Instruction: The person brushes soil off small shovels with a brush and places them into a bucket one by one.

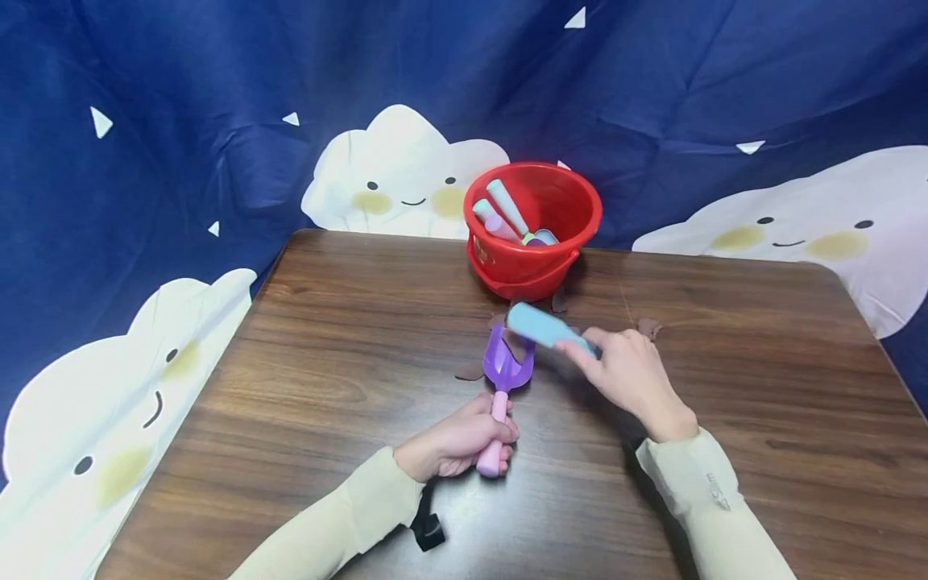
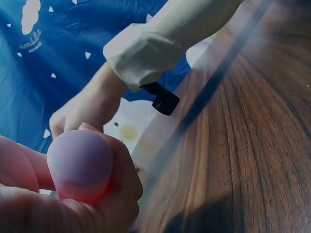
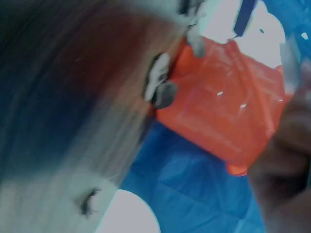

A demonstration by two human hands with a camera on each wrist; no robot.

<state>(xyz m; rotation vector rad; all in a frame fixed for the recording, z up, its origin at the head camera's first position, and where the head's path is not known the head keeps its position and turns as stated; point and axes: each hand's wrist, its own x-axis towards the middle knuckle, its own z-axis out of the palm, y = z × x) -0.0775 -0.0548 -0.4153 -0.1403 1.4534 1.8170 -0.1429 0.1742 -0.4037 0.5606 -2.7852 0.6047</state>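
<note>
My left hand (image 1: 467, 439) grips the pink handle of a purple toy shovel (image 1: 503, 366), its blade pointing away toward the bucket. In the left wrist view the rounded end of the handle (image 2: 80, 160) pokes out of the curled fingers. My right hand (image 1: 629, 370) holds a light-blue elongated toy tool (image 1: 544, 325), tilted over the shovel's blade and overlapping it in the head view. It is motion-blurred, and I cannot tell its exact kind. Thin brown scraps (image 1: 470, 374) lie beside the blade, with another brown scrap (image 1: 648, 327) beyond my right hand.
A red bucket (image 1: 529, 270) with toy tool handles (image 1: 507, 205) inside stands at the table's back edge. More scraps (image 3: 165, 94) lie against its base. The brown wooden table (image 1: 348, 338) is backed by a dark blue cloth (image 1: 435, 64) with white clouds.
</note>
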